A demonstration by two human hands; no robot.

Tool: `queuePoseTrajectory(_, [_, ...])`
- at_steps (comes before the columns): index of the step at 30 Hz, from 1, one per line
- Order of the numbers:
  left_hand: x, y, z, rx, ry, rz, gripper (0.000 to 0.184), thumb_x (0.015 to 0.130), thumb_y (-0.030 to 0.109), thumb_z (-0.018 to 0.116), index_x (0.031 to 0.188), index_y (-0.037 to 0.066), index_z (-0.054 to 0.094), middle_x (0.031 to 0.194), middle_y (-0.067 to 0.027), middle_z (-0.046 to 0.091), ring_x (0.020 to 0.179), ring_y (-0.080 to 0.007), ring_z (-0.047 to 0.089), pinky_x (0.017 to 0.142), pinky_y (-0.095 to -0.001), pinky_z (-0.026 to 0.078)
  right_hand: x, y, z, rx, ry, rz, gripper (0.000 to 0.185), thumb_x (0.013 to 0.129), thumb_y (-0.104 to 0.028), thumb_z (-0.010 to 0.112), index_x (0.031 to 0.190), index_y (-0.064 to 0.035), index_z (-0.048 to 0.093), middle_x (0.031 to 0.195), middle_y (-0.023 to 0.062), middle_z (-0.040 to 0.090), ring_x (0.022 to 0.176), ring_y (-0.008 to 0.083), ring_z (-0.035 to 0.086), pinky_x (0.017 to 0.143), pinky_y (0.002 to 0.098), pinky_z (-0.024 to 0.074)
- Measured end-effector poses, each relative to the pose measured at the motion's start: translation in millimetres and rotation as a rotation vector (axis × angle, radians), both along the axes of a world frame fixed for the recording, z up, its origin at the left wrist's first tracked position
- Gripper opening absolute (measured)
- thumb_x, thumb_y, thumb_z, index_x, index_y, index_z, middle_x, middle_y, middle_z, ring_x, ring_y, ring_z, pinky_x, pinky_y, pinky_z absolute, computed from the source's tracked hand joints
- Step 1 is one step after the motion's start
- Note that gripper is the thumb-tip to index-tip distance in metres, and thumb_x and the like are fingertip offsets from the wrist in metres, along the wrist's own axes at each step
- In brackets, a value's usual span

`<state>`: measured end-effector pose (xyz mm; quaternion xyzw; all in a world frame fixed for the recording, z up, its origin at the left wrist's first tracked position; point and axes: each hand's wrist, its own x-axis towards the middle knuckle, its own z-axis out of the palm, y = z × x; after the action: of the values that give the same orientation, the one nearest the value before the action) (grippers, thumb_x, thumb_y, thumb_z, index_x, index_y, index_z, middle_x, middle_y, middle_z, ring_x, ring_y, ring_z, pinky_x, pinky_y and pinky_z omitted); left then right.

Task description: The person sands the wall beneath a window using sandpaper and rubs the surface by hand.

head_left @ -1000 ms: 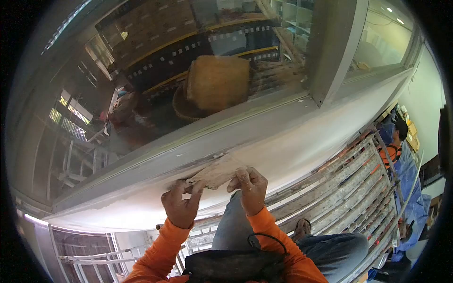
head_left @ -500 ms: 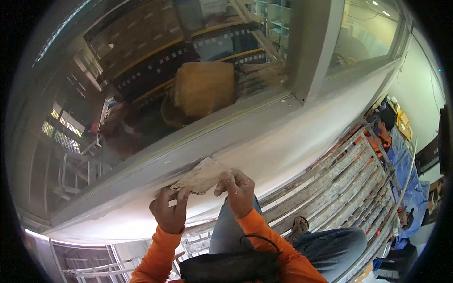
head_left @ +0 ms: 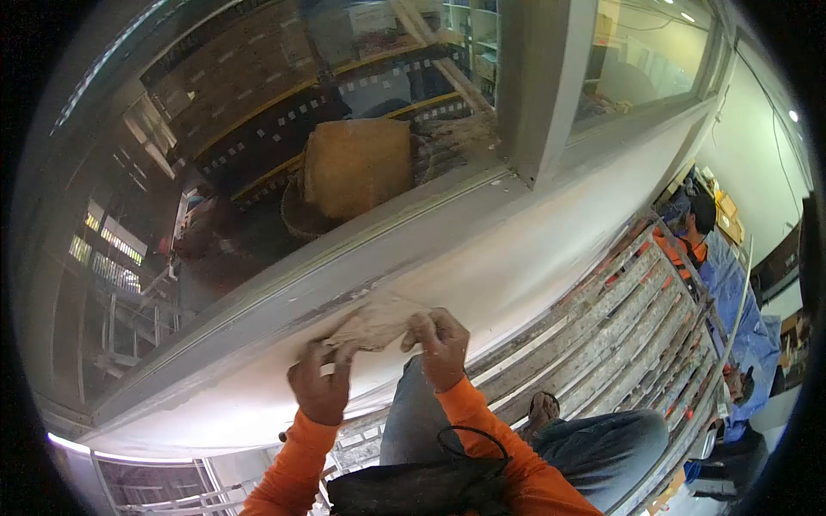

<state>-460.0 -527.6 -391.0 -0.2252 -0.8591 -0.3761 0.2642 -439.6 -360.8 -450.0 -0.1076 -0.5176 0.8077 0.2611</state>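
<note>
A thin, crumpled, dusty beige sheet (head_left: 375,322) is stretched between my hands, close to the white wall panel (head_left: 482,284) below the window frame. My left hand (head_left: 322,378) pinches its left end between thumb and fingers. At the sheet's right end, my right hand (head_left: 440,348) holds the edge with bent fingers. Both hands look dusty, and orange sleeves cover my forearms. The exact material of the sheet cannot be made out.
A grey window frame (head_left: 404,217) runs diagonally above my hands. The slatted, paint-spattered platform (head_left: 594,335) lies at right, under my leg and foot. Beyond it a person in orange (head_left: 699,225) is near a blue tarp (head_left: 727,292).
The view has shifted right. The sheet has changed shape and lies flatter between my hands. Both hands stay on it.
</note>
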Motion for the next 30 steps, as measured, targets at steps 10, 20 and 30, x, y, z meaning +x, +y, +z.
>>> queuePoseTrajectory(10, [-8,46,24,-0.069,0.059,-0.052,0.014,0.087,0.019,0.07,0.086,0.005,0.066,0.075,-0.0125,0.069,0.063,-0.0279,0.068,0.059,-0.0355,0.052,-8,17,0,-0.241,-0.041,-0.04,0.028,0.1,-0.026,0.06,0.086,-0.0018,0.06,0.063,0.0051,0.059,0.051,0.0123,0.057,0.05,0.0253,0.0483])
queuePoseTrajectory(20, [-4,17,3,0.04,-0.052,-0.003,0.02,0.086,0.015,0.075,0.085,0.001,0.061,0.071,-0.0133,0.068,0.065,-0.0245,0.071,0.057,-0.0312,0.054,-10,13,-4,-0.07,0.048,-0.025,0.024,0.099,-0.019,0.063,0.083,-0.0026,0.057,0.061,0.0044,0.057,0.049,0.0105,0.054,0.046,0.0245,0.0444])
queuePoseTrajectory(30, [-9,71,20,-0.027,0.048,-0.063,0.02,0.084,0.015,0.076,0.077,0.003,0.062,0.068,-0.0112,0.066,0.056,-0.0226,0.067,0.055,-0.0311,0.051,-17,37,2,-0.372,-0.01,-0.095,0.024,0.1,-0.023,0.06,0.087,-0.0024,0.058,0.06,0.0036,0.055,0.046,0.0134,0.053,0.045,0.0256,0.0455])
